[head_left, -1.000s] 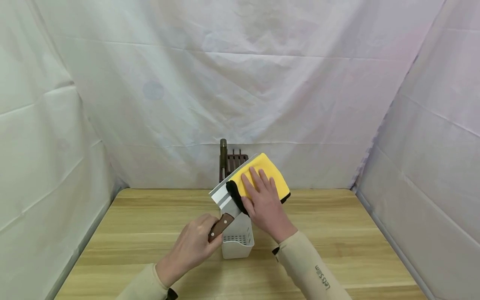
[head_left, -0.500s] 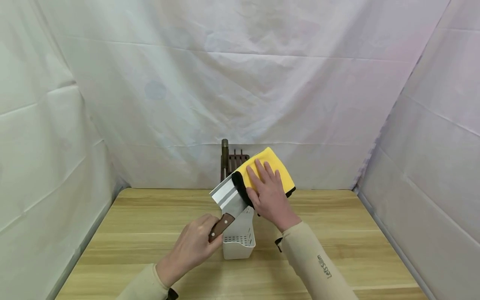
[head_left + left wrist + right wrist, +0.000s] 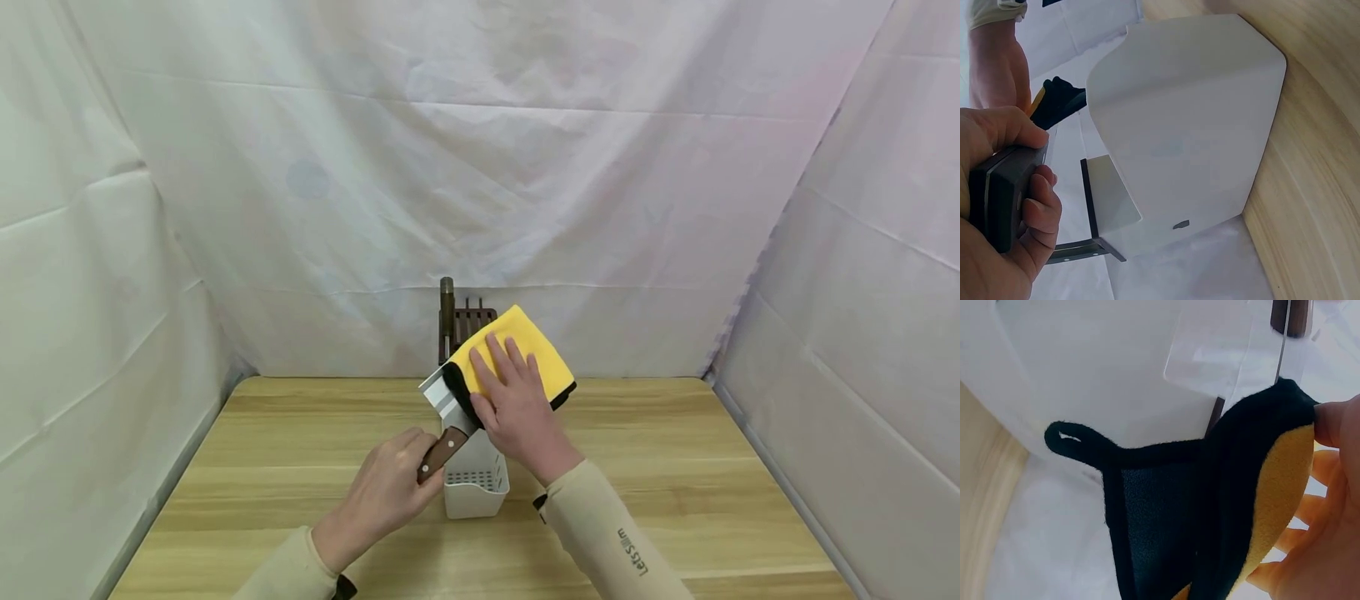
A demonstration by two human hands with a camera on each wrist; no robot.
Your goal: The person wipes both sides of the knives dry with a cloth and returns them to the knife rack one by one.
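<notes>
Left hand [image 3: 386, 479]: curled round the handle of the cleaver [image 3: 447, 408], held aslant over the desk [image 3: 675, 467].
Right hand [image 3: 517, 412]: fingers straight, spread, pressing the yellow cloth [image 3: 542, 358].
Yellow cloth: just slid handleward across the cleaver (less steel showing!), seemingly mid-wipe.
Brown rack [image 3: 474, 313]: behind it all.

A white holder [image 3: 476, 503], seemingly bearing 1 dark-handled tool [image 3: 447, 305], stands on the table [image 3: 315, 450] before white sheeting [image 3: 480, 183].

Lettering [image 3: 632, 552] that reads "LetsSlim" is displayed in dark print on the beige right sleeve [image 3: 600, 518], set along the sleeve's length, its last letter placed nearest the cuff [image 3: 566, 486], as seen in the head view.
</notes>
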